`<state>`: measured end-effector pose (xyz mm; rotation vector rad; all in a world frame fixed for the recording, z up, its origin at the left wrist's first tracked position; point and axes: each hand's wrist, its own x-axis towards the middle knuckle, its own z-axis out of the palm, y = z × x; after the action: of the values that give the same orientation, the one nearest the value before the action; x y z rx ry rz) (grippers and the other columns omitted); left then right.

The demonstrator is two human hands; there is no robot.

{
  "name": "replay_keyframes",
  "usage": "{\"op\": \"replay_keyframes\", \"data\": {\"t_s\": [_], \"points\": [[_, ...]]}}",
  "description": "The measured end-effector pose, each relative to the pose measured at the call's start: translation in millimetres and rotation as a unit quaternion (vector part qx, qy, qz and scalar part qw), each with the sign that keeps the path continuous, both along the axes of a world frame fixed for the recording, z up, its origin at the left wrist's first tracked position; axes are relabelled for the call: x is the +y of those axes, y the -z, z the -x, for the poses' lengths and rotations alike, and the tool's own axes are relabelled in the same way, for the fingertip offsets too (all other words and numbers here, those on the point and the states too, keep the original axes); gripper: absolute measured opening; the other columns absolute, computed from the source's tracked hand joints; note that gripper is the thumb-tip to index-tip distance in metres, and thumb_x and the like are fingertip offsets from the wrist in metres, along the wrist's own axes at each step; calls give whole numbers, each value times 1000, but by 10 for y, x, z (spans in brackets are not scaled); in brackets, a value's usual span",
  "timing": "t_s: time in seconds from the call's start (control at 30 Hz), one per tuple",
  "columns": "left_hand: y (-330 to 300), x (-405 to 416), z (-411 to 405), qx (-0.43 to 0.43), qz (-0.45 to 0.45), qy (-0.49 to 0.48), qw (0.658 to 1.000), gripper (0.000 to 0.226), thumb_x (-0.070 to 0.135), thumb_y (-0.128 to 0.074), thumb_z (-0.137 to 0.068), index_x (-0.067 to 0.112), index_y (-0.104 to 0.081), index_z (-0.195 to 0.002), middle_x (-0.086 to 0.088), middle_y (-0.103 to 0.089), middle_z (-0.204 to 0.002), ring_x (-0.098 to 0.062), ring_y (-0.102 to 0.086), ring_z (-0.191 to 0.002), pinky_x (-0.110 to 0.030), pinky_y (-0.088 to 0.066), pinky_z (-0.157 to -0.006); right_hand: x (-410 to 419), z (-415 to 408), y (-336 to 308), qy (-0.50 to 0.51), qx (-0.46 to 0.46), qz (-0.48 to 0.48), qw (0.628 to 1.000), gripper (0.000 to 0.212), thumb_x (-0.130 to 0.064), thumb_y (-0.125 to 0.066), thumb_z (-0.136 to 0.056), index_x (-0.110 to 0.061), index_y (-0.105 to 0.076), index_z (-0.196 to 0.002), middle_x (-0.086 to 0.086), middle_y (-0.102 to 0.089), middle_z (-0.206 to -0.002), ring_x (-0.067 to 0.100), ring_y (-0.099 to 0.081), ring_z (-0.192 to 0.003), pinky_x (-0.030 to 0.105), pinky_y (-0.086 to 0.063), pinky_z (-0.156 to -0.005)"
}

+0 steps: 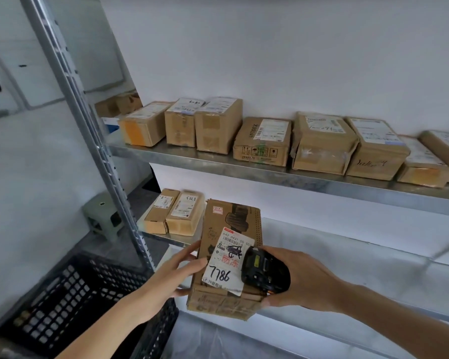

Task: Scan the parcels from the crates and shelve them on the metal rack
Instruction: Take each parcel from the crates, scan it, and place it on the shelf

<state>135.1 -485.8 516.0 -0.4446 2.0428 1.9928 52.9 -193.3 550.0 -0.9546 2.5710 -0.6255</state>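
Observation:
A brown cardboard parcel (230, 229) with a white label marked 7786 is held in front of the metal rack (270, 174), near its middle shelf. My left hand (176, 273) grips the parcel's left side. My right hand (296, 278) holds a black handheld scanner (263, 270) against the label's right edge, and its thumb touches the parcel's lower right corner. A black plastic crate (70, 296) sits on the floor at lower left; its contents are not visible.
Several taped cardboard parcels (316, 143) line the upper shelf. Two small parcels (174, 211) lie at the left end of the middle shelf; the shelf to their right is bare metal. The rack's upright post (88, 120) runs down the left. A green stool (104, 216) stands behind it.

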Motion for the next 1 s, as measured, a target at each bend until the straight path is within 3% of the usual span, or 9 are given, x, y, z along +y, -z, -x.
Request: {"op": "replay_keyframes", "data": {"t_s": [0.07,0.17,0.3,0.47,0.63,0.83,1.0], "points": [[117,-77,220,-9,4,7,1000,63,43,-68,-92,45,-41,-148,4,-71,-125,-8,-66,-117,-46,-54,-99,-86,218,111,1,2,3,1000,91,-70,-79,-68,-55,-35,-146,-35,-57,-135,-1,-57,-117,22,-48,-95],[312,-186,548,-24,15,34,999,76,54,-71,-87,47,-32,-152,11,-70,-128,-5,-63,-121,-47,-51,-103,-204,536,335,-1,-4,3,1000,92,-71,-77,-69,-52,-34,-148,-32,-56,-138,0,-56,-120,22,-46,-97],[620,-334,943,-35,23,47,998,79,57,-73,-85,48,-32,-152,16,-69,-129,0,-62,-121,-47,-51,-103,-325,913,693,-5,-8,3,1000,92,-71,-77,-69,-49,-36,-148,-32,-56,-137,-2,-57,-119,14,-43,-90],[1051,-561,1318,-43,30,61,997,90,67,-75,-74,48,-33,-152,16,-68,-130,0,-61,-122,-41,-54,-95,-501,1237,1125,-6,-9,1,1000,91,-66,-78,-71,-44,-38,-150,-26,-59,-137,2,-58,-117,18,-46,-89],[1390,-705,1583,-38,36,54,997,73,53,-71,-88,45,-36,-152,13,-70,-126,2,-63,-118,-39,-58,-93,-670,1435,1442,3,-7,-10,1000,91,-61,-80,-73,-40,-38,-151,-22,-59,-138,5,-59,-117,25,-48,-93],[1660,-855,1752,-15,40,25,999,82,62,-76,-75,51,-40,-147,14,-71,-123,-2,-65,-115,-43,-56,-95,-807,1566,1666,31,-7,4,999,93,-58,-80,-70,-42,-38,-152,-23,-58,-138,4,-58,-118,27,-50,-95],[1711,-832,1733,37,57,-31,997,59,47,-76,-81,47,-52,-136,18,-74,-114,-4,-71,-104,-27,-61,-74,-899,1567,1731,46,1,16,999,92,-63,-72,-65,-44,-38,-148,-28,-56,-137,2,-59,-114,28,-53,-93]]}}
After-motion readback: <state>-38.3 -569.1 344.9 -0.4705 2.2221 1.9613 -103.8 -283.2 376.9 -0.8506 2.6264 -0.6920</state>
